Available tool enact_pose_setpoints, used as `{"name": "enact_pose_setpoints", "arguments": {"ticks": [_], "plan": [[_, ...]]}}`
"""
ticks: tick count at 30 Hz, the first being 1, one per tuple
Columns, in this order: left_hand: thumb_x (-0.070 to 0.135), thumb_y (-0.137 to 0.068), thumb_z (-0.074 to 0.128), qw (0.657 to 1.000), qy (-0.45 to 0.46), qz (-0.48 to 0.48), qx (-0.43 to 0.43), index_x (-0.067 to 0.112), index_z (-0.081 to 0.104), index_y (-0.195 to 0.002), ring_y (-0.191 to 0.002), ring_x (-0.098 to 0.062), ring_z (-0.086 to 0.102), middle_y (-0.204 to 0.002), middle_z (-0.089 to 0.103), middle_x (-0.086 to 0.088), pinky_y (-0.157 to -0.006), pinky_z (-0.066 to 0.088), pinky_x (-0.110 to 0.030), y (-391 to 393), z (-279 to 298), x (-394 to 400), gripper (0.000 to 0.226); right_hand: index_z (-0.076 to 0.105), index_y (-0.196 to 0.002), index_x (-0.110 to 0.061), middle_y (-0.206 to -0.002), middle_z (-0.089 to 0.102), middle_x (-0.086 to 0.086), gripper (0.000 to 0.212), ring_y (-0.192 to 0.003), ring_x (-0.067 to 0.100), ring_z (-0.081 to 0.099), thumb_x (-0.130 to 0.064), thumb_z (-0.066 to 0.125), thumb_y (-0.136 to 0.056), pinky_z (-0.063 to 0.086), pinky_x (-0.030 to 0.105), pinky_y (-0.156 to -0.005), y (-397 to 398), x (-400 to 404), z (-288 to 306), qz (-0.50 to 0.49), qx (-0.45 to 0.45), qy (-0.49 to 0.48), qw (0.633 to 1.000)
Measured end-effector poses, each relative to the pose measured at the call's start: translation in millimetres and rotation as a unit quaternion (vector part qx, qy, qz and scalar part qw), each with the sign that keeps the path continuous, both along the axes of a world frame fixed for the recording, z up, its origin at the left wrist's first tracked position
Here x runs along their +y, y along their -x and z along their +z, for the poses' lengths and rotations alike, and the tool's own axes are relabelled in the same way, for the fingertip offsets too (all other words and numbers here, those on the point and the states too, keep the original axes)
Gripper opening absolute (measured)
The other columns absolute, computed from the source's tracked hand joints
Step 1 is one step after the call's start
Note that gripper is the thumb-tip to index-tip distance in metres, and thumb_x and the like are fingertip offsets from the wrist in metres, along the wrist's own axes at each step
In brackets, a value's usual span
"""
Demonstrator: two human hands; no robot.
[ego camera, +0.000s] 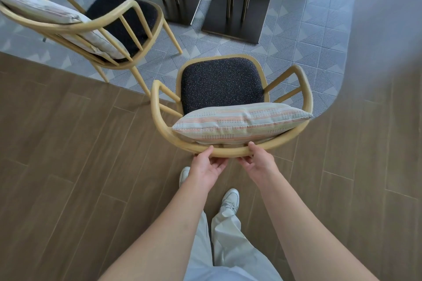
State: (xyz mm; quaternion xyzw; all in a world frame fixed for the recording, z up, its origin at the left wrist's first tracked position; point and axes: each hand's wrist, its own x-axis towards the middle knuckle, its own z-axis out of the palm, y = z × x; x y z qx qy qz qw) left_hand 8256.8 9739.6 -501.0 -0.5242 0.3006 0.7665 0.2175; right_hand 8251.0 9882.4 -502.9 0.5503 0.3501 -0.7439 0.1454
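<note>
Over open planks (68, 166) by the tile edge (127, 89), left hand (205, 170) and right hand (259, 165) clamped on chair rail (230, 152)

The armchair (230, 107) has a smooth, pale wooden frame, a nubbly dark speckled cloth seat and a matt woven striped cushion (242, 122). Wood-look planks (68, 143) meet matt patterned tiles (308, 52); the table bases (237, 16) are dark metal.

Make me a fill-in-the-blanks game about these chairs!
The left hand and right hand grip the near chair by its back rail, so ____ hands hold it.
The far chair stands to its ____.
Each chair bears ____ striped cushion.
The person's shoes are ____.
Missing: two, left, one, white.
</note>
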Motion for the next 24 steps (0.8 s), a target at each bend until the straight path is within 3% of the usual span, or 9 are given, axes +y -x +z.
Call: {"name": "enact_pose_setpoints", "arguments": {"ticks": [3,7,10,20,24], "plan": [[0.011,-0.101,0.058,1.000,0.026,-0.001,-0.004,0.007,0.047,-0.141,-0.103,-0.036,0.067,-0.132,0.060,-0.023,-0.056,0.061,-0.040,5.9,-1.9,-4.5,0.041,0.046,-0.135,0.004,-0.126,0.061,0.020,0.046,-0.099,0.028,0.066,-0.002,0.063,-0.094,0.059,0.041,-0.066,5.6,-4.9,-2.9,0.004,-0.012,-0.010,1.000],[0.012,-0.100,0.061,0.997,0.072,-0.036,0.018,0.007,0.049,-0.137,-0.095,-0.033,0.069,-0.129,0.062,-0.023,-0.055,0.059,-0.035,37.2,-0.6,-30.6,0.039,0.046,-0.133,0.005,-0.112,0.069,0.019,0.046,-0.088,0.026,0.069,-0.001,0.063,-0.090,0.058,0.033,-0.051,33.2,-25.6,2.5,0.018,0.001,-0.004,1.000],[0.012,-0.100,0.060,0.995,0.069,-0.058,0.035,0.003,0.047,-0.138,-0.088,-0.031,0.069,-0.126,0.063,-0.023,-0.053,0.059,-0.033,74.9,3.0,-57.5,0.041,0.046,-0.132,0.006,-0.110,0.069,0.019,0.044,-0.087,0.026,0.070,0.000,0.062,-0.091,0.058,0.034,-0.049,65.2,-48.4,7.5,0.001,0.013,0.004,1.000],[0.013,-0.101,0.060,0.987,0.083,-0.129,0.054,0.003,0.048,-0.138,-0.093,-0.032,0.070,-0.126,0.065,-0.024,-0.052,0.057,-0.030,199.7,3.2,-123.7,0.040,0.049,-0.124,0.006,-0.119,0.065,0.021,0.034,-0.094,0.028,0.068,-0.001,0.062,-0.092,0.060,0.042,-0.067,173.4,-118.9,7.7,-0.076,0.035,0.001,0.996],[0.013,-0.101,0.059,0.981,0.087,-0.161,0.069,0.002,0.049,-0.137,-0.091,-0.031,0.072,-0.122,0.067,-0.023,-0.051,0.056,-0.029,259.4,1.1,-147.3,0.039,0.053,-0.109,0.003,-0.116,0.065,0.019,0.017,-0.097,0.030,0.066,0.000,0.061,-0.094,0.058,0.047,-0.086,222.8,-143.6,3.9,-0.102,0.053,0.010,0.993]]}}
